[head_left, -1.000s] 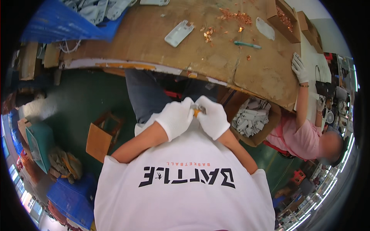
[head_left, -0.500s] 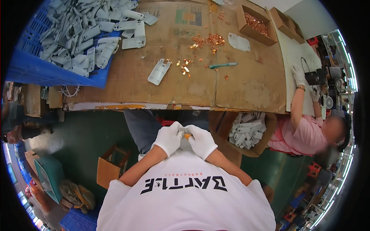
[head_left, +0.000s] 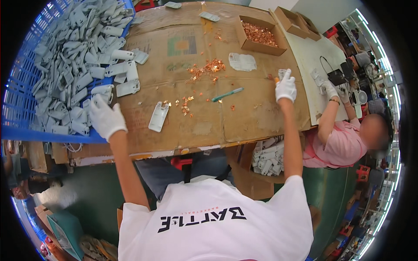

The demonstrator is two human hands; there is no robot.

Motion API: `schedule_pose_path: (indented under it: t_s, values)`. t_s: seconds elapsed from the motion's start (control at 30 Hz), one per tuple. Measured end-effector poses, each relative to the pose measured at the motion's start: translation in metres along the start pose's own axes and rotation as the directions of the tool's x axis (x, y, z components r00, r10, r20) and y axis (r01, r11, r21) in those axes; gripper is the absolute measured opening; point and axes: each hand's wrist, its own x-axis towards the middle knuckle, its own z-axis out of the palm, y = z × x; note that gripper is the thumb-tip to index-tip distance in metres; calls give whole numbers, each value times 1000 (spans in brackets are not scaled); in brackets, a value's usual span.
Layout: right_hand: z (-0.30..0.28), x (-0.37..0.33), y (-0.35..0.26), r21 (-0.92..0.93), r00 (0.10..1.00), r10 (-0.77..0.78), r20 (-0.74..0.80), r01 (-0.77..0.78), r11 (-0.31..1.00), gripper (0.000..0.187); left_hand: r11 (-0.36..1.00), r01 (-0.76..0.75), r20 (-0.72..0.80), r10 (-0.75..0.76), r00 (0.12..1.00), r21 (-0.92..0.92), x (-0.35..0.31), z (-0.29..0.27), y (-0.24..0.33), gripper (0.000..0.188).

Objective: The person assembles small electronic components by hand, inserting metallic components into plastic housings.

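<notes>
My left hand [head_left: 106, 117], in a white glove, reaches over the near edge of the blue crate [head_left: 48, 134]. Its fingers are apart beside a pale grey plastic casing [head_left: 103, 90] on the pile; contact is hard to make out. At the right of the table, my gloved right hand [head_left: 286, 89] is closed round a grey-white plastic casing [head_left: 282, 73]. A small orange piece [head_left: 276, 80] shows at its fingers, its kind unclear. One loose casing [head_left: 159, 116] lies on the cardboard-covered table [head_left: 187, 130], between my arms.
Copper-coloured clips [head_left: 213, 66] lie scattered mid-table near a teal pen [head_left: 227, 95] and a flat whitish piece [head_left: 242, 61]. An open box [head_left: 263, 48] of clips stands behind. Below the table edge is a carton of casings [head_left: 267, 158]. A co-worker [head_left: 335, 139] sits at the right.
My hands were together at my chest over a small grey part. They have parted: the left has gone to the crate, the right to the table's right side. The view has shifted.
</notes>
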Motion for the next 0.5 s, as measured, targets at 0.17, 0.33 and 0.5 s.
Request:
schedule_pose_path:
  t_s: [0.17,0.33,0.5]
  values:
    - [54,75,61,-114,976,197,-90,-206,972,61,981,123,262,-159,952,149,17,44,-32,40]
    - [-28,12,-68,52,754,-460,-469,543,838,34,984,-164,-167,174,970,68,14,48,-46,34]
    - [-37,-119,-187,592,542,-775,-326,756,280,24,958,-104,190,158,969,-266,-17,8,-13,60]
